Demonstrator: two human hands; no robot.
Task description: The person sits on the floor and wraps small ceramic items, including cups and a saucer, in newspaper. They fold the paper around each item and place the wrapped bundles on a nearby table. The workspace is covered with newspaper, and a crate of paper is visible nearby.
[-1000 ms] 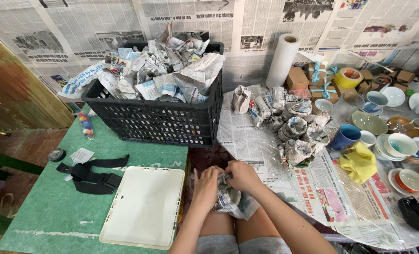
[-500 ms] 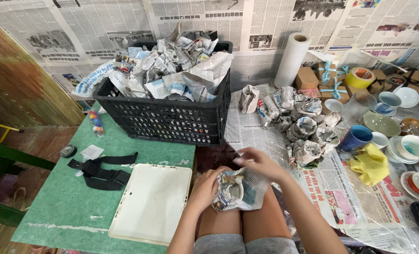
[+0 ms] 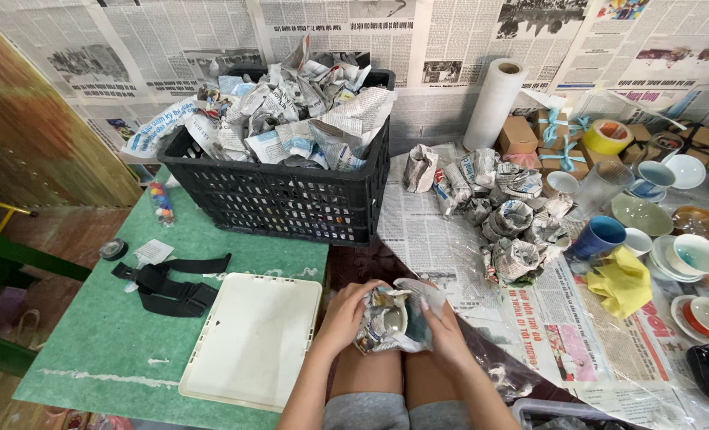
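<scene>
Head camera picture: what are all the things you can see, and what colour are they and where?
crate: one, black, back of the green table, heaped with crumpled newspaper
tray: one, cream, front of the green table
strap: one, black, left of the tray
green table: one, on the left
paper roll: one, white, upright by the wall
wrapped bundles: a pile, newspaper, right of the crate
mug: one, blue, beside the pile
cloth: one, yellow, right of the mug
bowls: several, white and coloured, far right
tape roll: one, yellow, by small brown boxes
newspaper bundle: one, over the lap
left hand: holds the bundle
right hand: holds the bundle
</scene>
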